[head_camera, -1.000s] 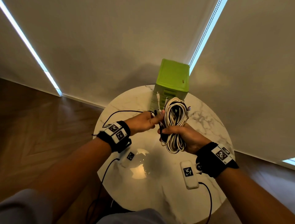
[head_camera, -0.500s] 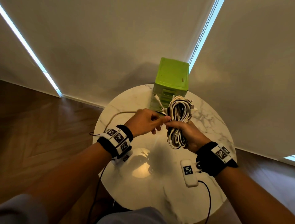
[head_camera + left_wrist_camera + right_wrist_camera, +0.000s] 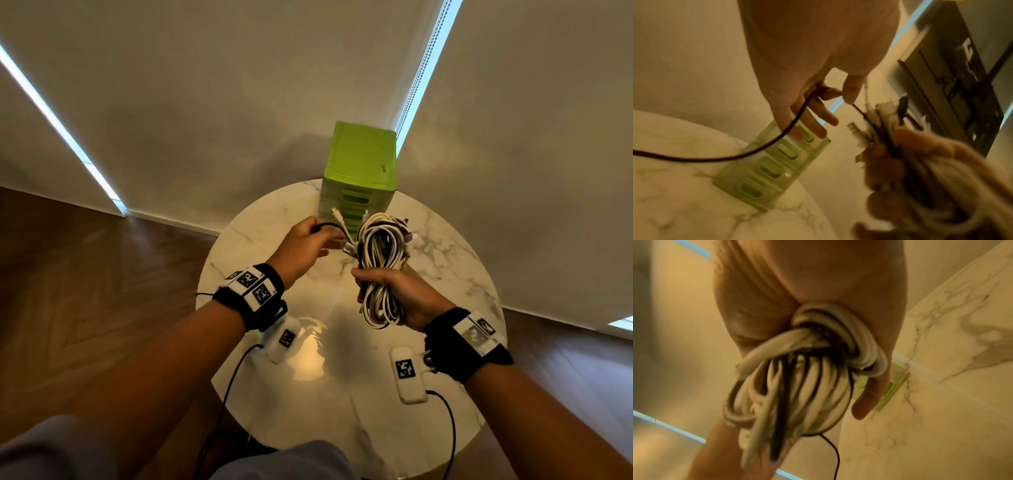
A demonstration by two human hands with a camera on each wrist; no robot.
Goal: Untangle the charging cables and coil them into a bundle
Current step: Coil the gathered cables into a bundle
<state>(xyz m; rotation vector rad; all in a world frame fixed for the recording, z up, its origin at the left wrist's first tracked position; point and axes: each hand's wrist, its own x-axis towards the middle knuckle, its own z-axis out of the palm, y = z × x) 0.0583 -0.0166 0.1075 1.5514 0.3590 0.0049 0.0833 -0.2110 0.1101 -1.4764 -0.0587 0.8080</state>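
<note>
Above the round marble table point(image 3: 445, 260) my right hand point(image 3: 387, 291) grips a coiled bundle of white and black charging cables point(image 3: 380, 253) around its middle, held upright. The right wrist view shows the bundle's loops point(image 3: 797, 378) hanging from my palm, with one finger point(image 3: 869, 399) beside them. Just left of the bundle, my left hand point(image 3: 318, 240) pinches a thin black cable point(image 3: 327, 225) that arcs across to the bundle. In the left wrist view this black cable point(image 3: 777, 141) runs from my thumb and forefinger off to the left. Several plug ends stick out at the bundle's top.
A green plastic drawer unit point(image 3: 359, 171) stands at the table's far edge, right behind the bundle. White tagged devices point(image 3: 407, 373) with black leads hang below both wrists. Wooden floor surrounds the small table, and pale blinds stand close behind it.
My left hand has drawn away from the bundle to the left and up, pulling the black cable into a short arc. My right hand has kept hold of the bundle and lifted it slightly.
</note>
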